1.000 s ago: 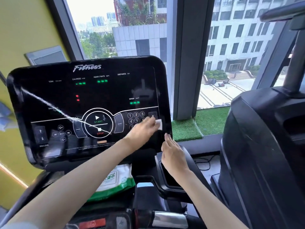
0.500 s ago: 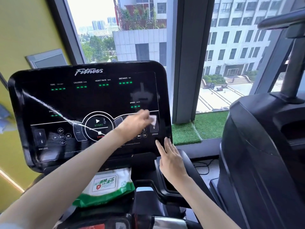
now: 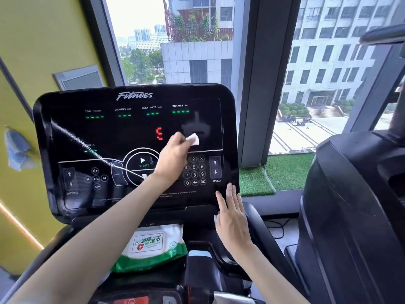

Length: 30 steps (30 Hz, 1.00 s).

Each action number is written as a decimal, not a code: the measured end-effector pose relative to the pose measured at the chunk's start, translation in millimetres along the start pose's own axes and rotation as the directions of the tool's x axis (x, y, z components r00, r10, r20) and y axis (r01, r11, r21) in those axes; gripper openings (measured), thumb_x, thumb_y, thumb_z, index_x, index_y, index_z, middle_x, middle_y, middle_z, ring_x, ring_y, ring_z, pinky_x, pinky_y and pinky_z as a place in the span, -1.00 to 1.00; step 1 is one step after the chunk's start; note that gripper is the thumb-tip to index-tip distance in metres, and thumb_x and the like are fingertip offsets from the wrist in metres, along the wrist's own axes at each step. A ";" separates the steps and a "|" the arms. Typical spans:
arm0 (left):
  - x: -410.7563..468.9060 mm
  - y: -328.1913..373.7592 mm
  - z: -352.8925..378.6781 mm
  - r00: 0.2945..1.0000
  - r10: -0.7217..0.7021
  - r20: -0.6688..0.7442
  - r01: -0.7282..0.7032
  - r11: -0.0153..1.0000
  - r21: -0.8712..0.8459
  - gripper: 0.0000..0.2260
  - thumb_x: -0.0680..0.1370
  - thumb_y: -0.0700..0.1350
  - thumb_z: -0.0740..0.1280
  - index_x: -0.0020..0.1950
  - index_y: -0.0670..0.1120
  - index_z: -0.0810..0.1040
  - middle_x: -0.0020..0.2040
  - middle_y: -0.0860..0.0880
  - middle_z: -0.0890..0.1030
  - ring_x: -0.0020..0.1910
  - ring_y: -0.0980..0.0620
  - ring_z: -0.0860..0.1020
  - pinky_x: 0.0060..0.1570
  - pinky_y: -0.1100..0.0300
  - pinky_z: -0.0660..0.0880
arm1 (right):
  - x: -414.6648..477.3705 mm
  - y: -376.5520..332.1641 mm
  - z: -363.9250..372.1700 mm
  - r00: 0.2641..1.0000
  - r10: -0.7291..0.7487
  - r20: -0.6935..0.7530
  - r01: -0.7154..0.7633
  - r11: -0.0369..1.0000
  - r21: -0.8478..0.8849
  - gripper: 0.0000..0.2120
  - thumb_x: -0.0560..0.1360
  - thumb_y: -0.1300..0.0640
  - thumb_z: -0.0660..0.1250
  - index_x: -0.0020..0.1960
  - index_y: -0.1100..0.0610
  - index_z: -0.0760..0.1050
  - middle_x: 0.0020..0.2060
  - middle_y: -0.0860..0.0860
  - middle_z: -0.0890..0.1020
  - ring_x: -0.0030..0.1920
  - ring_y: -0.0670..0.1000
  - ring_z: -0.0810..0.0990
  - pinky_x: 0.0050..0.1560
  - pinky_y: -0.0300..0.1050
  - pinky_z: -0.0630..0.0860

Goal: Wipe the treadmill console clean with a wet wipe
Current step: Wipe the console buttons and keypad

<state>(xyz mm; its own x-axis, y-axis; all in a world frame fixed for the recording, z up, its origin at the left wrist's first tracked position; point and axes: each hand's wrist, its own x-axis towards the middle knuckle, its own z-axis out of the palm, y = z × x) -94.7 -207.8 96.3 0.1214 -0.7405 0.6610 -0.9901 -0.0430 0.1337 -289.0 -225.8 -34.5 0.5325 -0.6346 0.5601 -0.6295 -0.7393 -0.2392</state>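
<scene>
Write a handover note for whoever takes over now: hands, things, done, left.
Left hand: pinches the wet wipe against the console, upper right, beside the red digit.
Right hand: open, fingertips at the console's lower right corner.
Pack of wipes: lying just below the console.
Done: wiping is under way on the right side; how much is clean cannot be told.
Left: likely the left half, where a pale streak crosses the panel.

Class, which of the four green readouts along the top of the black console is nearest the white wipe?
The DISTANCE readout, rightmost of the four: the white wet wipe in the left hand lies just below it; the others sit further left.
</scene>
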 end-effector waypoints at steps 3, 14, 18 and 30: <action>-21.8 2.0 11.4 0.982 0.149 0.114 -0.152 0.988 0.020 -0.52 0.30 -0.49 0.34 0.14 -0.11 0.48 -0.14 -0.07 0.40 -0.20 -0.01 0.39 -0.55 0.13 0.44 | 3.0 -10.3 2.2 0.993 -0.114 -0.023 0.115 0.991 0.067 -0.60 0.49 0.23 0.19 0.31 0.27 0.42 0.36 0.22 0.39 0.39 0.14 0.33 0.40 0.04 0.25; -16.4 -22.1 -10.7 0.997 0.029 -0.078 -0.033 0.998 -0.047 -0.67 0.43 -0.45 0.29 0.14 -0.20 0.58 -0.20 -0.15 0.45 -0.31 -0.08 0.44 -0.45 0.09 0.47 | 18.6 -44.8 15.3 0.981 -0.182 0.059 0.180 0.983 0.048 -0.53 0.55 0.12 -0.01 0.33 0.33 0.38 0.35 0.22 0.39 0.38 0.11 0.35 0.34 0.08 0.34; -48.8 -22.4 -12.2 0.892 0.371 0.260 -0.392 0.920 0.030 -0.57 0.29 -0.48 0.35 0.11 -0.16 0.55 -0.18 -0.11 0.46 -0.25 -0.05 0.46 -0.59 0.17 0.45 | 18.2 -50.6 21.3 0.974 -0.199 0.105 0.198 0.980 0.022 -0.52 0.55 0.10 -0.02 0.33 0.33 0.38 0.35 0.23 0.39 0.38 0.11 0.35 0.33 0.09 0.35; -72.3 -31.0 -3.4 0.929 0.317 0.190 -0.320 0.947 -0.018 -0.53 0.32 -0.45 0.37 0.15 -0.09 0.50 -0.15 -0.10 0.49 -0.25 -0.05 0.48 -0.47 0.13 0.53 | 19.4 -61.7 28.3 0.976 -0.181 0.120 0.187 0.981 -0.041 -0.53 0.54 0.14 -0.01 0.36 0.35 0.33 0.37 0.26 0.35 0.42 0.13 0.26 0.39 0.07 0.06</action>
<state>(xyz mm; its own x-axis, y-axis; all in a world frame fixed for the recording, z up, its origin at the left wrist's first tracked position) -72.6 -150.6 46.9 -0.2148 -0.8292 0.5160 -0.9755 0.2083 -0.0712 -223.8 -198.8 -31.3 0.7019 -0.5125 0.4946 -0.5415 -0.8351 -0.0969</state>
